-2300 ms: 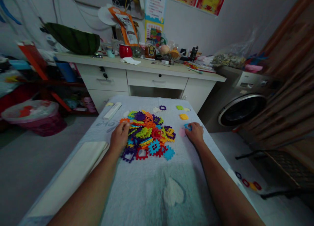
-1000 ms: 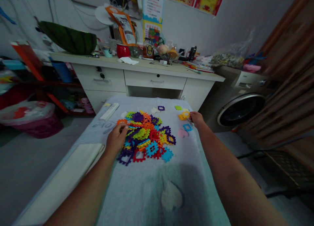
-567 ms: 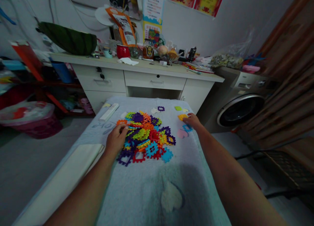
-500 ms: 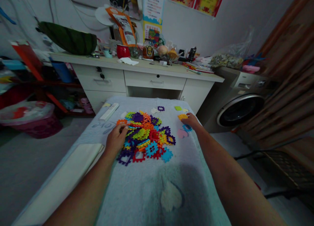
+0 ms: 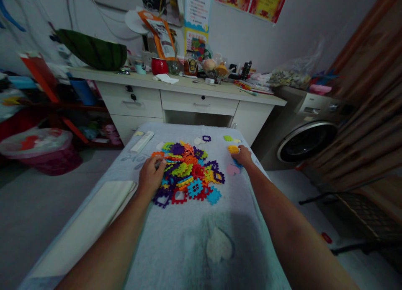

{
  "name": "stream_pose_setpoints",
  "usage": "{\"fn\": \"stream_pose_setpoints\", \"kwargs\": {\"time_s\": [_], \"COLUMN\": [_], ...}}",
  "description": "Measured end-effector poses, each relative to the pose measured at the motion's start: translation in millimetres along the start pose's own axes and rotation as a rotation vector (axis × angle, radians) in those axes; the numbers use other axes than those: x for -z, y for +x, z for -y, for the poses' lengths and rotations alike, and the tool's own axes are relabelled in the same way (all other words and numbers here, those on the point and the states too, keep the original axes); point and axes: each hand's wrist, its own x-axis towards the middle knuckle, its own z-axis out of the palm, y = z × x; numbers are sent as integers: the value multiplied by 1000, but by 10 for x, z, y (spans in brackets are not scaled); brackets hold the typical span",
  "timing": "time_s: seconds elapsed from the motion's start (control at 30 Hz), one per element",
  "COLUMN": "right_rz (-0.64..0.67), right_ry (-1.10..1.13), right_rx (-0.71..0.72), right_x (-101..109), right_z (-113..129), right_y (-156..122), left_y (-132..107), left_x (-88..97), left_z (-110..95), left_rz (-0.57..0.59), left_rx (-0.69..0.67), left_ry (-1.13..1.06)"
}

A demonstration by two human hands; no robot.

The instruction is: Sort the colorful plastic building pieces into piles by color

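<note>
Plastic puzzle tiles (image 5: 187, 172) in purple, orange, green, blue and red lie heaped on the pale blue towel (image 5: 188, 235) that covers the table before us. Our left hand (image 5: 151, 177) rests palm down on the near left edge of that heap, fingers curled loosely over the tiles; we cannot tell whether any single tile is pinched under them. Just beyond its fingertips lies an orange tile, and just beside its heel, toward us, sit a purple frame-shaped tile (image 5: 162, 200) and a red one (image 5: 179, 196).

Our right hand (image 5: 242, 156) lies well apart from the heap, at the towel's right side, fingers bent down onto the cloth. Its fingertips touch or nearly touch a yellow tile (image 5: 233, 148) just ahead of it; a pink tile (image 5: 233, 169) lies just beside the hand on the heap side, and a sliver of blue tile shows under the palm. Whether the hand has hold of anything we cannot tell. Farther past it lie a green tile (image 5: 229, 138) and a small purple one (image 5: 206, 138).

Left of our left forearm a folded white cloth (image 5: 94, 216) lies along the towel's edge. Beyond the table stand a white desk (image 5: 188, 99) crowded with jars and a washing machine (image 5: 309, 128).
</note>
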Motion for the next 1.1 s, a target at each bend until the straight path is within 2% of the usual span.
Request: {"fn": "stream_pose_setpoints", "kwargs": {"time_s": [0.2,0.5,0.7,0.77,0.93,1.1], "right_rz": [-45,-14,-90,-56,233,275], "right_ry": [9,26,63,98,208,139], "right_rx": [-46,-35,-23,49,398,541], "right_x": [-34,-25,58,118,184,79], "right_z": [98,153,180,225,414,646], "right_y": [19,107,20,-83,-515,-784], "left_y": [-41,-37,-37,-44,-63,-47], "left_x": [48,28,37,50,46,11], "left_z": [-69,-33,-40,-68,-118,-58], "left_rz": [-28,-5,4,10,4,49], "left_rx": [-61,-63,-80,-80,-102,-56], "left_ry": [85,60,67,76,93,12]}}
